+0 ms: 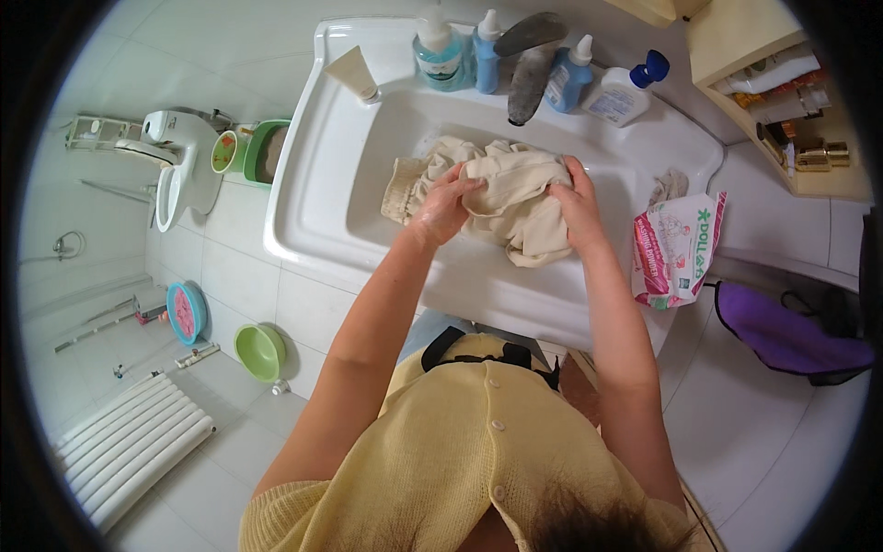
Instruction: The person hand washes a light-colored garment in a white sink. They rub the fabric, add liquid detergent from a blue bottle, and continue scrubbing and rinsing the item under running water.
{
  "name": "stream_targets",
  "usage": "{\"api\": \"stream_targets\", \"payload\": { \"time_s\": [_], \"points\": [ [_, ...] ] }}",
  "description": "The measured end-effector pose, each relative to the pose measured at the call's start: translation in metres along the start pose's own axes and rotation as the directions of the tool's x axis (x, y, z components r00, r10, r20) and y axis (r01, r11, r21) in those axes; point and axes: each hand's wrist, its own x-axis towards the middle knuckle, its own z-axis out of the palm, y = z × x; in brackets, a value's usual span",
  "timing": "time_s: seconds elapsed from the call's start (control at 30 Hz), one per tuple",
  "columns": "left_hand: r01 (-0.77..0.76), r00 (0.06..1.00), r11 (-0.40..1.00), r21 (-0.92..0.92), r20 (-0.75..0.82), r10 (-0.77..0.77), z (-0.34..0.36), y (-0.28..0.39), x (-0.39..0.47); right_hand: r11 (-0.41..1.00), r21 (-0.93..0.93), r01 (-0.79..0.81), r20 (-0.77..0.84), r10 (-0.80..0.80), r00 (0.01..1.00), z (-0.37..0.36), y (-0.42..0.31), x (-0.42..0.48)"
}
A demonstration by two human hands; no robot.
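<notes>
A beige cloth garment (517, 179) is bunched up over the basin of a white washbasin (310, 248). My left hand (443, 205) grips a fold of it near the middle, thumb on top. On the other side, my right hand (578, 203) pinches the garment's right part. A gathered, elastic-looking band (400, 190) of the cloth lies left of my left hand. The dark grey faucet (531, 79) stands behind the cloth. How much water is in the basin cannot be seen.
Along the back rim stand a pump bottle (440, 62), blue bottles (569, 76), a white bottle (621, 93) and a tube (353, 74). A washing powder bag (676, 252) sits at the right rim, beside a crumpled cloth (669, 186). An open cabinet (724, 62) juts out at upper right.
</notes>
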Motion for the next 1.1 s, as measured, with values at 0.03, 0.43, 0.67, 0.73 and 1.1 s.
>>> {"api": "stream_targets", "payload": {
  "time_s": [0.03, 0.43, 0.67, 0.73, 1.1],
  "points": [
    [-0.052, 0.998, 0.994, -0.091, -0.049, 0.047, 0.009, -0.004, 0.0, 1.0, 0.007, 0.014, -0.022, -0.014, 1.0, 0.008, 0.001, -0.002],
    [0.226, 0.86, 0.957, -0.182, -0.424, -0.284, 0.086, -0.017, -0.015, 0.298, -0.898, 0.324, 0.194, -0.393, 0.899, 0.06, -0.001, -0.012],
    [0.189, 0.98, 0.962, -0.197, -0.02, -0.197, 0.031, -0.05, 0.0, 0.336, -0.938, 0.09, 0.053, -0.117, 0.992, 0.07, -0.006, -0.018],
    [0.19, 0.925, 0.945, -0.268, -0.273, -0.263, 0.072, -0.034, -0.018, 0.361, -0.892, 0.273, 0.147, -0.339, 0.929, 0.07, 0.009, -0.02],
    [0.015, 0.995, 0.733, 0.68, 0.064, -0.081, 0.043, 0.05, -0.029, 0.566, -0.778, 0.272, 0.217, -0.164, 0.962, 0.013, -0.048, 0.008]
  ]
}}
